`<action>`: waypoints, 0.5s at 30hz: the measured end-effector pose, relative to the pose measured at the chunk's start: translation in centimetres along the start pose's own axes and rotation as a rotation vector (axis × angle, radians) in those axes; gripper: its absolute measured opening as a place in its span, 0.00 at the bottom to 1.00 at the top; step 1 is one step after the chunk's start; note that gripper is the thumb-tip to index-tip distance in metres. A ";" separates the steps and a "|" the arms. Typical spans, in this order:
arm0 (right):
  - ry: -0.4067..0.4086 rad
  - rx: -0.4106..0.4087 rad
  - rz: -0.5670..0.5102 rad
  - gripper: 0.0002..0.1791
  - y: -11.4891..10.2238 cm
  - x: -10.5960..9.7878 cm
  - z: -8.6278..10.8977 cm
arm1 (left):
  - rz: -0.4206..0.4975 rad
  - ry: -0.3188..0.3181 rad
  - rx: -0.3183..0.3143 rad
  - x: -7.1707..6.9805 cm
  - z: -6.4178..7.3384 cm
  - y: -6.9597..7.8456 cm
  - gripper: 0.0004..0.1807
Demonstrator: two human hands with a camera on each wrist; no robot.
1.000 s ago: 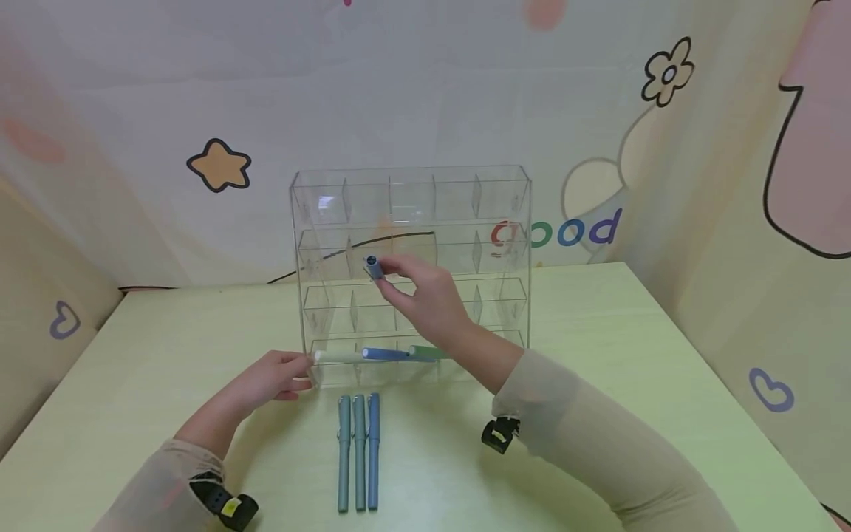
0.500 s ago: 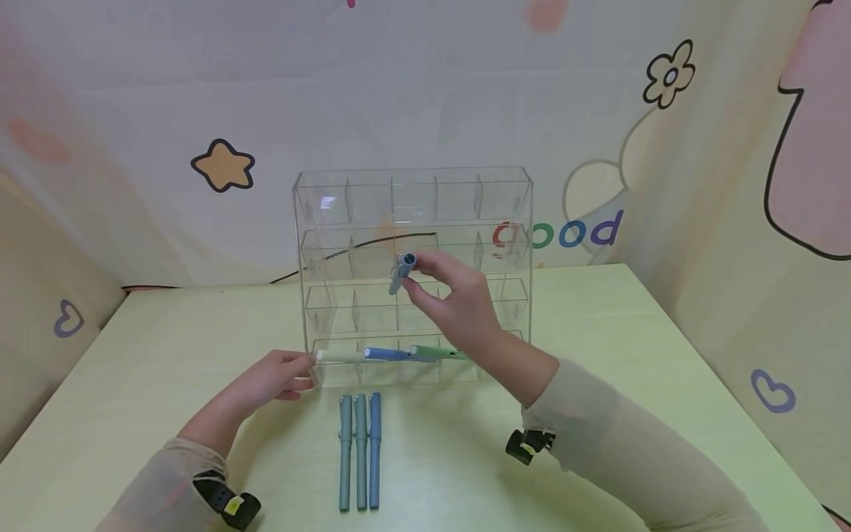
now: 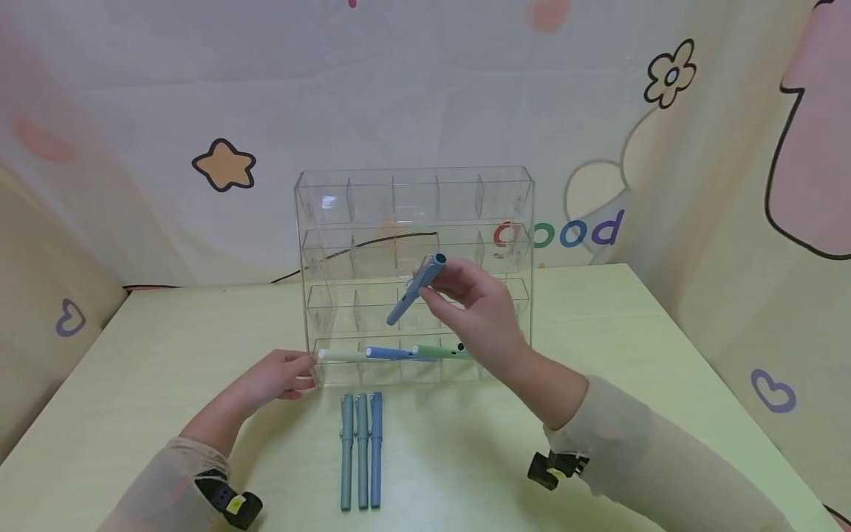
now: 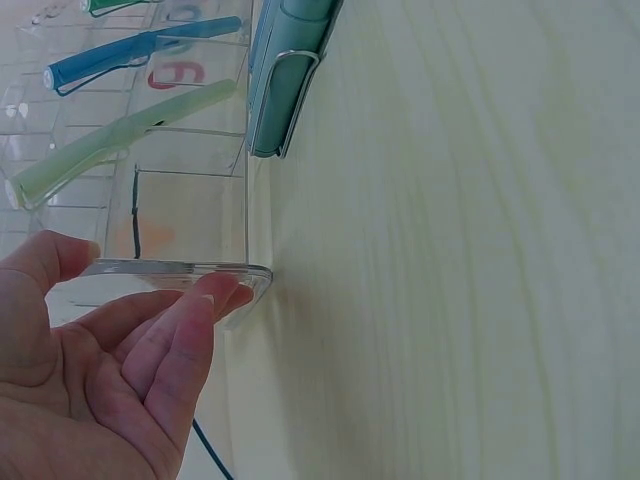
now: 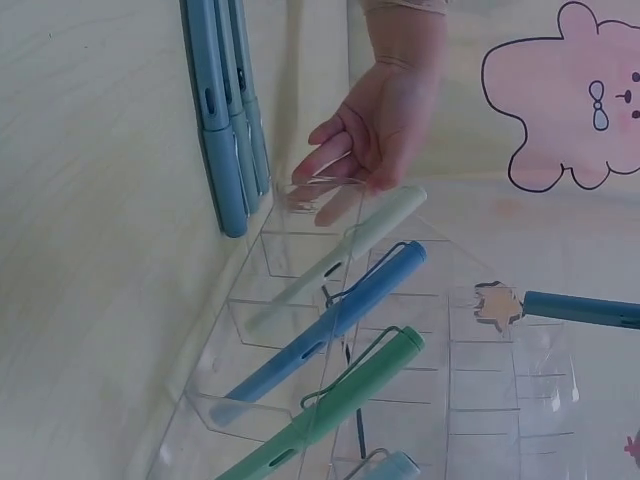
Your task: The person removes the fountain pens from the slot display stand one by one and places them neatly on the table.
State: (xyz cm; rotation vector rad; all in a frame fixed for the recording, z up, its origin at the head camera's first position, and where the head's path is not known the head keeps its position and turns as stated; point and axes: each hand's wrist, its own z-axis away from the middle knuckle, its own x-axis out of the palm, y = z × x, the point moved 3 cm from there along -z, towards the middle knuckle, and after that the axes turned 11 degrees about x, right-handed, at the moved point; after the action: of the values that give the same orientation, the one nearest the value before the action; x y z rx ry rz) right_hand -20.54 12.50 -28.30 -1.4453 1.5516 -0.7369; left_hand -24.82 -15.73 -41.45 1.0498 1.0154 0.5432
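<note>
A clear acrylic pen rack (image 3: 415, 175) with tiers of compartments stands upright on the table. My left hand (image 3: 275, 379) grips its lower left side edge; in the left wrist view the thumb and fingers (image 4: 185, 350) lie on opposite faces of the side panel. My right hand (image 3: 482, 310) pinches a blue pen (image 3: 415, 290) near its upper end, slanted in front of the rack's middle tiers. In the bottom tier lean a pale green pen (image 5: 385, 218), a blue pen (image 5: 375, 285) and a green pen (image 5: 365, 375). Part of a light blue pen (image 5: 395, 467) shows beside them.
On the table (image 3: 199, 318), in front of the rack, two grey-green pens (image 3: 346, 451) (image 3: 362, 451) and a blue pen (image 3: 376, 451) lie side by side. A printed cloth (image 3: 425, 89) hangs behind the rack.
My right hand has moved to the right across the rack front, and its pen has turned from nearly end-on to a slant with more length visible. My left hand stays at the rack's edge.
</note>
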 end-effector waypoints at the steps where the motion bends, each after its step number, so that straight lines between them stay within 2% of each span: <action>1: -0.005 0.013 -0.006 0.13 0.1 0.0 0.1 | 0.000 0.000 -0.001 0.0 0.0 0.0 0.30; 5: -0.017 0.034 -0.031 0.13 0.5 -0.2 0.3 | -0.001 0.000 0.000 0.0 0.1 0.1 0.29; 8: -0.022 0.080 -0.060 0.13 0.9 -0.4 0.4 | -0.003 0.003 -0.003 0.0 0.0 0.1 0.29; 15: -0.064 0.276 -0.120 0.13 1.8 -0.5 0.9 | -0.003 0.009 -0.004 -0.1 0.0 0.0 0.29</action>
State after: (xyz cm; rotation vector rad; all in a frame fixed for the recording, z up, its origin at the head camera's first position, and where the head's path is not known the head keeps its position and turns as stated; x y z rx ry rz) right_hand -20.60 13.42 -30.21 -1.3494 1.2665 -0.9280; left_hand -24.86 -15.77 -41.40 1.0428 1.0239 0.5478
